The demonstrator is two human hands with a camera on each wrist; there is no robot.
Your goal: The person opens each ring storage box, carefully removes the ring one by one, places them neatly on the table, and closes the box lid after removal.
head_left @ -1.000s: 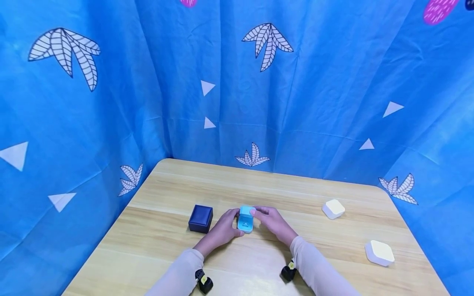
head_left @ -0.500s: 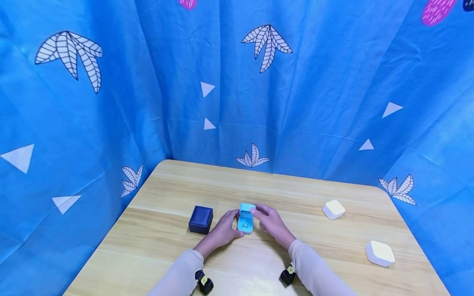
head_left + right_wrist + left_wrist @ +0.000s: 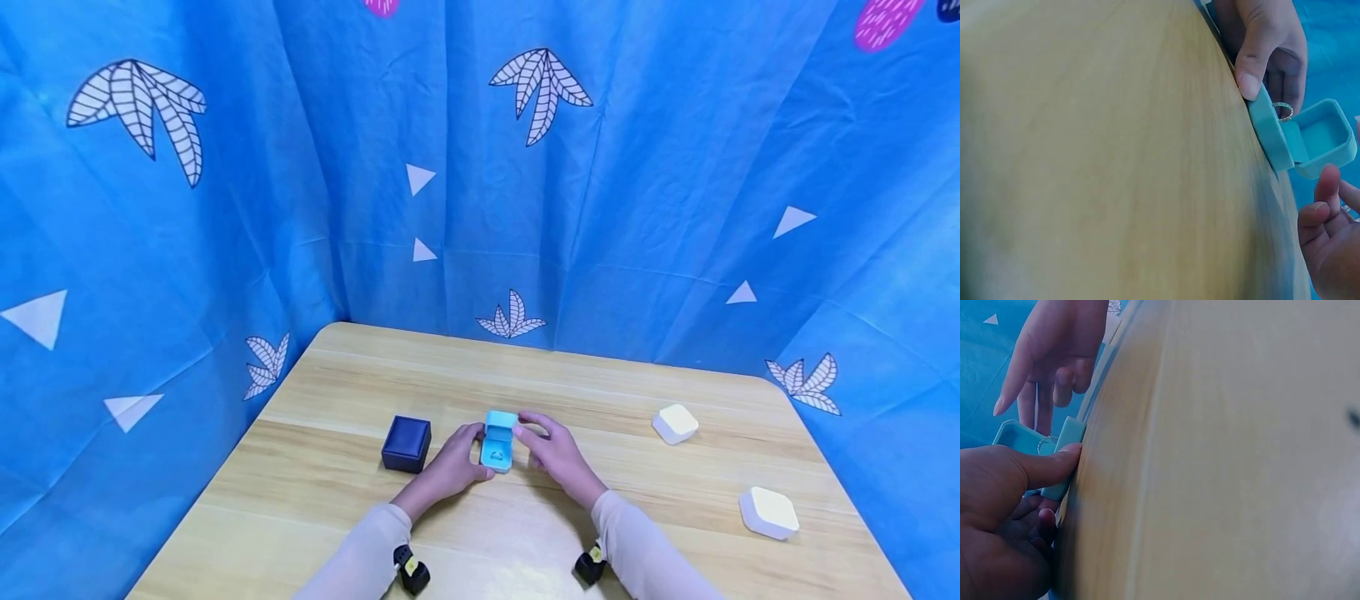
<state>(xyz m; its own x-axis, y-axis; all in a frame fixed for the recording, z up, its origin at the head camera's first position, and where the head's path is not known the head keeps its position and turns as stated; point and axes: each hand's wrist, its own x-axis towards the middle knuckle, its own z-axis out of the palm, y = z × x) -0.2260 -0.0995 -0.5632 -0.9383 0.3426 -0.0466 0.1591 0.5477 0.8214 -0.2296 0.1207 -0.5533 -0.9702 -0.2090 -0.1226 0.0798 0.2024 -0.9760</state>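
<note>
A small turquoise ring box stands on the table with its lid raised. Inside, a ring with a sparkling band sits upright in the slot of the base. My left hand grips the base from the left, its thumb along the front side and the fingers behind. On the other side, my right hand is beside the lid with thumb and fingers spread. In the right wrist view, a fingertip is right at the lid's edge.
A dark blue box, closed, stands left of my left hand. Two white rounded blocks, a farther one and a nearer one, lie on the right of the wooden table. A blue patterned curtain hangs behind.
The lid of the ring box has swung further up and back. My right thumb has come off the lid's front and moved right. The left hand keeps its hold.
</note>
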